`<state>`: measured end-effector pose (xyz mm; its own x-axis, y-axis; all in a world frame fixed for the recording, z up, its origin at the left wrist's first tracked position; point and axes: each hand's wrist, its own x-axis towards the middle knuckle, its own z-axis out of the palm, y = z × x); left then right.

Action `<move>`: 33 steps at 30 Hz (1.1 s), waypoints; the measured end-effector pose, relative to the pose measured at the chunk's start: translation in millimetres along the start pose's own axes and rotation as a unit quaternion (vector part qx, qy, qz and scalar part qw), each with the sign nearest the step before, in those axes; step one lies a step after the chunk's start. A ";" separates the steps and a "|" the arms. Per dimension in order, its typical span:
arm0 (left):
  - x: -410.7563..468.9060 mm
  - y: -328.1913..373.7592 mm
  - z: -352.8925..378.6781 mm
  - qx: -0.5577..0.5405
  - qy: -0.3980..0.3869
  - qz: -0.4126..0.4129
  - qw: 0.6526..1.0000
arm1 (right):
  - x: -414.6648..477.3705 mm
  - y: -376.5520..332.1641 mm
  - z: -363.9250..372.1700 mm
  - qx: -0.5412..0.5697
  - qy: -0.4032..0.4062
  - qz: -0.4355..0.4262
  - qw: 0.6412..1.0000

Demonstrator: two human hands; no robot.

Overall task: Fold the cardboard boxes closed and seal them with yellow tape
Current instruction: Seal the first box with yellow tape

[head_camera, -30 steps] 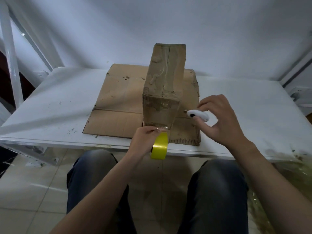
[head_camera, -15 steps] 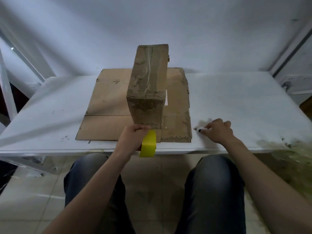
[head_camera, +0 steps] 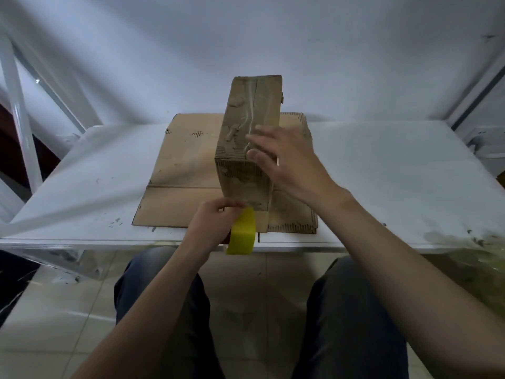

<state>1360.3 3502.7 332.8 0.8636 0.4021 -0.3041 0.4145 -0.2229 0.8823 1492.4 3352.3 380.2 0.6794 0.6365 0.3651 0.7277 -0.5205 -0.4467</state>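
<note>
A tall, worn cardboard box (head_camera: 246,138) stands upright on a flat sheet of cardboard (head_camera: 185,170) on the white table. Its top flaps are folded shut, with a pale seam running along them. My left hand (head_camera: 211,225) grips a roll of yellow tape (head_camera: 242,233) at the foot of the box's near face, close to the table's front edge. My right hand (head_camera: 284,162) has its fingers spread over the box's top near corner and right side, with the thumb on the top edge. It holds nothing.
The white table (head_camera: 382,170) runs left and right, with scuffs and a greenish smear (head_camera: 451,236) at its right front. White metal frame bars (head_camera: 19,110) stand at the left. My knees sit under the table's front edge (head_camera: 82,240).
My right hand has left the table, without the small white object it held, and risen onto the box's top. The left hand keeps the yellow tape at the box's base.
</note>
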 end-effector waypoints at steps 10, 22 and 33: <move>-6.6 -8.6 -19.9 -0.003 -0.009 0.013 1.000 | 5.1 17.2 56.6 -0.103 0.111 -0.085 0.985; -20.2 -3.5 -33.6 -0.112 -0.038 -0.048 0.992 | -18.5 21.0 68.1 -0.168 0.105 -0.079 0.977; -26.5 8.4 -32.5 -0.274 -0.053 -0.035 0.959 | -73.3 -50.3 45.9 0.053 -0.015 0.073 0.996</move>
<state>1331.5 3519.0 359.9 0.8758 0.2991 -0.3788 0.2844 0.3143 0.9057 1401.6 3358.0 338.4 0.7727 0.5758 0.2671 0.6068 -0.5469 -0.5768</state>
